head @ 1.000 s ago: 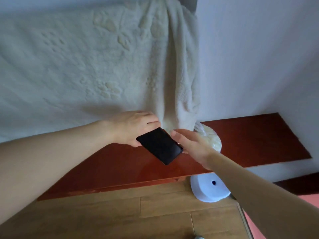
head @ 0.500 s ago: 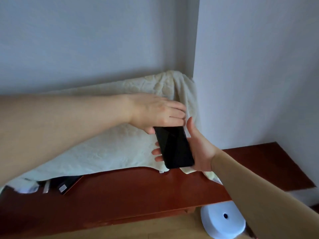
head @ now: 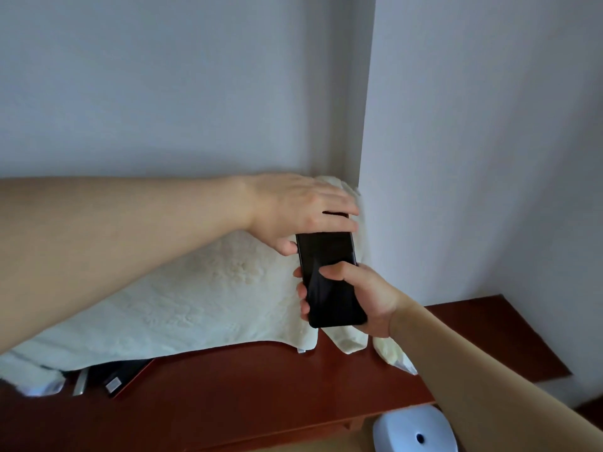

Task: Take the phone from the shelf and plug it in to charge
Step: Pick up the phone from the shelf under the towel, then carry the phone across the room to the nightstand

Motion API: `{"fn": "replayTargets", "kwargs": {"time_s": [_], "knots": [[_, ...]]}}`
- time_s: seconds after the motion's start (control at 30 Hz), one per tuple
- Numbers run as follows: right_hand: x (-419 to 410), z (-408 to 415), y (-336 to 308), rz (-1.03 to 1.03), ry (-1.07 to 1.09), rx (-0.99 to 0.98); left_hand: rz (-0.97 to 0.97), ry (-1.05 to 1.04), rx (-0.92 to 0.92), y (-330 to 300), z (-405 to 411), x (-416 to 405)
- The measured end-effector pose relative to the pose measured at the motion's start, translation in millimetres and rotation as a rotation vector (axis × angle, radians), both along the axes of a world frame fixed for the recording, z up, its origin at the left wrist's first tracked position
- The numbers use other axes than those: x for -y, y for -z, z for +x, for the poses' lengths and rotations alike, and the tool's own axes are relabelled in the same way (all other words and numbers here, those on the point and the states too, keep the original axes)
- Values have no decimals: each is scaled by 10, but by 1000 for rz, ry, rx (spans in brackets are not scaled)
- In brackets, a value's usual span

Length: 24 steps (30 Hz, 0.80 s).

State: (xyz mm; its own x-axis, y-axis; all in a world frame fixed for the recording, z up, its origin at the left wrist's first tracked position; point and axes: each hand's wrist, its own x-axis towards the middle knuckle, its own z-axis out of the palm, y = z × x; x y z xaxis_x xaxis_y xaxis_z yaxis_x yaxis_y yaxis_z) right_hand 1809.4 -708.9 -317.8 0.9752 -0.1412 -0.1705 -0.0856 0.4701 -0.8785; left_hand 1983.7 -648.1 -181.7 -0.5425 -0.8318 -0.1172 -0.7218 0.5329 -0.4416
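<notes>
gripping the phone (head: 329,278) lifted clear above the shelf (head: 261,380), the right hand (head: 365,298) wraps its lower half while the left hand (head: 303,213) clasps the top, likely steadying it for plugging in.

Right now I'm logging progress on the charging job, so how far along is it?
Done: the black glossy phone is off the red-brown wooden shelf, lifted in front of the cream fleece blanket. In hand: the right hand grips its lower half, thumb across the dark screen, while the left hand pinches its top edge. Left: plugging it in; no cable or charger is visible.
</notes>
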Motion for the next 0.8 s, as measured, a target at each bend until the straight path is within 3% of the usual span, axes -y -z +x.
{"fn": "replayTargets", "kwargs": {"time_s": [0.2,0.43,0.63,0.8], "knots": [[-62,-20,-230,74,5,37,-58,-229,-96,-229,141,-159],[-79,-49,-488,281,9,170,-317,-547,-706,-166,314,-497],[10,-51,-685,324,-75,259,-611,-664,-1195,11,137,-727],[147,15,-897,381,-201,338,-702,-674,-1577,23,-58,-893]]}}
